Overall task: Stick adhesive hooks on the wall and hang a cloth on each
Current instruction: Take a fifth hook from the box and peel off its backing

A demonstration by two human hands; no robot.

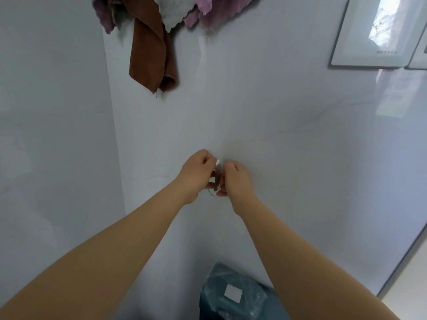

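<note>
Both hands are raised together in front of the white wall point(265, 107). My left hand point(196, 174) and my right hand point(235, 179) pinch a small clear adhesive hook point(217, 176) between their fingertips; a thin metal hook tip shows below it. Most of the hook is hidden by the fingers. Whether it touches the wall I cannot tell. High on the wall hang a brown cloth point(150, 49), a pale grey-white cloth point(175, 8) and purple cloths point(208, 10), bunched together at the top edge.
A wall corner point(113, 135) runs down on the left. Two framed pictures point(374, 31) hang at the upper right. A teal plastic bag point(233, 294) with a white square label lies at floor level below my arms. A door frame edge point(402, 262) is at the lower right.
</note>
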